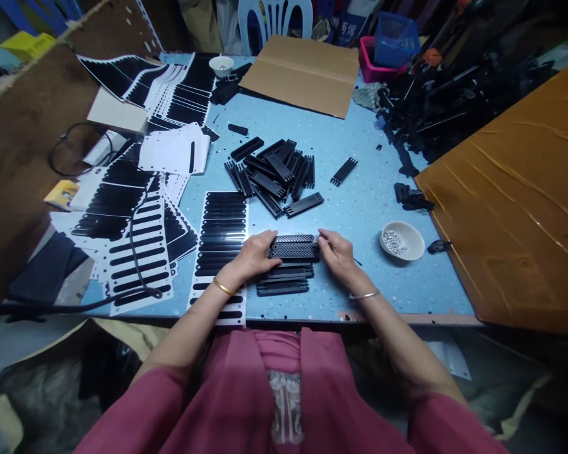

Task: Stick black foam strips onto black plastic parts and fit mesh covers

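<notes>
My left hand (258, 253) holds the left end of the textured black strips (293, 248), thumb and fingers pressed on them. At their right end is my right hand (335, 252), its thumb and index finger close together at the strips' edge; whether it grips them is unclear. Just below lie several stacked black bars (284, 281). A loose pile of black slotted pieces (274, 170) sits farther up the table. Left of my left hand lies a white sheet with black strips (221, 221). A white bowl of small shiny parts (402, 241) stands to the right.
Sheets and a black cable (133, 252) spread over the left side of the blue table (360, 189). Flat cardboard (303, 72) lies at the back, near a small bowl (221, 65). A large orange-brown panel (515, 208) leans at the right, beside piled black parts (454, 94).
</notes>
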{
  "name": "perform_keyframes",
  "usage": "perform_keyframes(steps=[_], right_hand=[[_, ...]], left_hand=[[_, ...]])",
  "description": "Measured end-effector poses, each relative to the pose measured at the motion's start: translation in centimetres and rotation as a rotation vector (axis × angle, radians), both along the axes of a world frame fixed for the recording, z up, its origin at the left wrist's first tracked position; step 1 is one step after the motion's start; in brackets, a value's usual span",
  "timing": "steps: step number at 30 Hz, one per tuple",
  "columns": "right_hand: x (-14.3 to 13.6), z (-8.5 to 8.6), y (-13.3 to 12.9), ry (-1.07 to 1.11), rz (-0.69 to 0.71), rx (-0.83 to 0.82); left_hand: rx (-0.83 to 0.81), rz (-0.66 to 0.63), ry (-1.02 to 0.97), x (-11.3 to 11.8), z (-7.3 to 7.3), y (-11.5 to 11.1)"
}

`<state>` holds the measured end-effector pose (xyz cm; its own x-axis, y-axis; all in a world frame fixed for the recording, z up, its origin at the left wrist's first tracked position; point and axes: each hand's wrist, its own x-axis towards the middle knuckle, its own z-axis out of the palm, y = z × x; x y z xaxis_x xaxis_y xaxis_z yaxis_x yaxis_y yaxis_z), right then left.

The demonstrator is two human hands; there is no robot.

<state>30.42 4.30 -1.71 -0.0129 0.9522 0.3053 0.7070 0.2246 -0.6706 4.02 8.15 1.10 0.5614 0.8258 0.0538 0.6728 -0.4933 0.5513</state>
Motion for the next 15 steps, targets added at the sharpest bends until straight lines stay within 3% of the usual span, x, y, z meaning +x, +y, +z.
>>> perform_keyframes(steps=[3, 5, 7, 10, 15], right_hand=[[0.5, -0.1, -1.9, -0.053, -0.113, -0.061], [0.2, -0.2, -3.4, -0.112, -0.086, -0.201], [-0.6, -0.1, -4.7, -0.184, -0.007, -0.319], [-2.2, -0.2, -5.7, -0.253, 0.046, -0.355], [-3.3, -1.3, -6.1, 0.008, -0.115, -0.355]], left_hand=[[0.009, 0.129, -0.021, -1.3, -0.1, -1.2], [-0.014, 0.193, 0.085, -2.1, 0.2, -2.5], [-0.061, 0.160, 0.229, -2.6, 0.5, -3.8], [-0.101, 0.067, 0.338, -2.4, 0.5, -5.2], [-0.155, 0.123, 0.258, -1.4, 0.4, -5.9]])
